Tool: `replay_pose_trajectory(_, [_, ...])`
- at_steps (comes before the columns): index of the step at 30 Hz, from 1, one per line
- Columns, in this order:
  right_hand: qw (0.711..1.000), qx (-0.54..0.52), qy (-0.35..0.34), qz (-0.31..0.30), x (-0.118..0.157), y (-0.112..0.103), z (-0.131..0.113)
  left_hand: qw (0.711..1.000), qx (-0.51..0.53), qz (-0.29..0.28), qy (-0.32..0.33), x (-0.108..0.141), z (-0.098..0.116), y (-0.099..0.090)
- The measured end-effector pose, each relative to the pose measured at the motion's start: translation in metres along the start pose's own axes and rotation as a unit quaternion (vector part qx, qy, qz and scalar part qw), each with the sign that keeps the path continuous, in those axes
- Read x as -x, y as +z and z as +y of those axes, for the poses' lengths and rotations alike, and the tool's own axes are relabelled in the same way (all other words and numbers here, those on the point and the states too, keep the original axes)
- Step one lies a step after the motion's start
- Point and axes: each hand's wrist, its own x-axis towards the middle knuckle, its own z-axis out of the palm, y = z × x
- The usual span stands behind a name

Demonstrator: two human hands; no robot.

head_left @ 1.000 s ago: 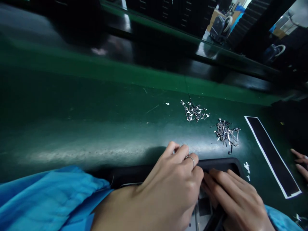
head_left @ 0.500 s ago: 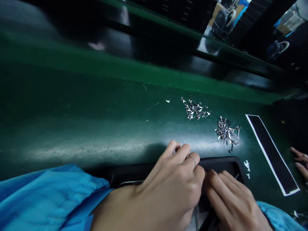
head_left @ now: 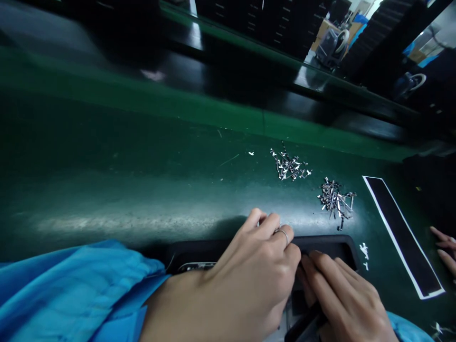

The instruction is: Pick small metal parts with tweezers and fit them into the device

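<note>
Hands meet over the black tray (head_left: 331, 244) that sits at the near edge of the bench (head_left: 142, 190), and that tray is where your work lies. Your left hand (head_left: 249, 280) rests across its top rim with the fingers curled down and a ring (head_left: 283, 232) showing on one of them; whether that grip closes on anything you cannot tell, since the fingertips are hidden behind the hand. Your right hand (head_left: 342, 299) lies flat beside it, fingers stretched and pressing down into the tray, holding nothing that can be seen. A pale flat part (head_left: 197, 267) shows in the tray just left of your left wrist, and most of what else lies inside is covered by your hands. Two small heaps of metal clips, the far heap (head_left: 289, 166) and the near heap (head_left: 335, 199), lie loose on the bench beyond the tray, toward its right end, and a couple of stray clips (head_left: 365, 251) sit just beside the tray's right corner. Judging by those untouched heaps, much of the fitting is left. A black strip (head_left: 402, 232) lies at the right end, with another person's hand (head_left: 445, 247) next to it.
</note>
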Motion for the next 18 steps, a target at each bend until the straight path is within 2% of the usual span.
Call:
replay_pose_trajectory(5, [0.995, 0.074, -0.047, -0.043, -0.004, -0.007, -0.003, 0.999, 0.014, 0.046, -0.016, 0.003, 0.002, 0.006])
replay_pose_trajectory(8, [0.995, 0.068, -0.048, -0.051, -0.007, -0.007, -0.003, 0.999, 0.003, 0.032, -0.006, 0.0, 0.001, 0.005])
replay_pose_trajectory(13, [1.0, 0.016, -0.005, -0.026, -0.001, -0.002, -0.001, 1.0, 0.007, 0.027, 0.004, -0.003, -0.001, -0.002])
replay_pose_trajectory(16, [0.997, 0.069, -0.002, 0.019, 0.01, -0.003, -0.007, 1.0, -0.007, 0.001, 0.015, -0.001, -0.001, -0.004])
replay_pose_trajectory(18, [0.994, 0.106, -0.032, 0.021, 0.015, -0.005, -0.012, 1.0, -0.009, -0.014, 0.01, 0.002, -0.001, -0.003])
